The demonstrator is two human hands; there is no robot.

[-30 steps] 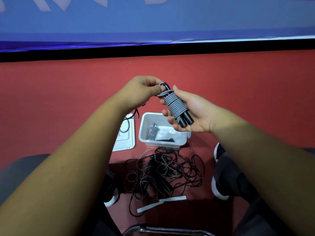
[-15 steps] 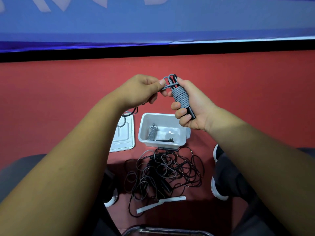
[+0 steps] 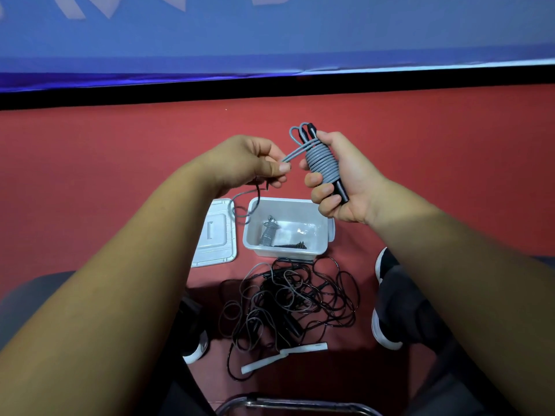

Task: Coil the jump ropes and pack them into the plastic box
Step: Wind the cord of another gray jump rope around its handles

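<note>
My right hand (image 3: 345, 181) grips a grey jump rope (image 3: 322, 162) wound tightly round its two black handles, held upright above the floor. My left hand (image 3: 255, 159) pinches the loose end of that grey cord just left of the coil; a slack length hangs down from it toward the box. The white plastic box (image 3: 318, 244) sits open on the red floor below, with one coiled grey rope (image 3: 268, 232) and a small black item inside. A tangled pile of black and grey ropes (image 3: 288, 301) lies in front of the box.
The box's white lid (image 3: 214, 238) lies flat to the left of the box. Two white handles (image 3: 285, 354) rest at the near edge of the pile. My shoes (image 3: 386, 298) flank the pile. A metal chair rail (image 3: 294, 405) curves at the bottom edge.
My right hand turned the coil from lying in the palm to upright and closed round it. My left hand drew the cord end down and to the left, away from the handle tops.
</note>
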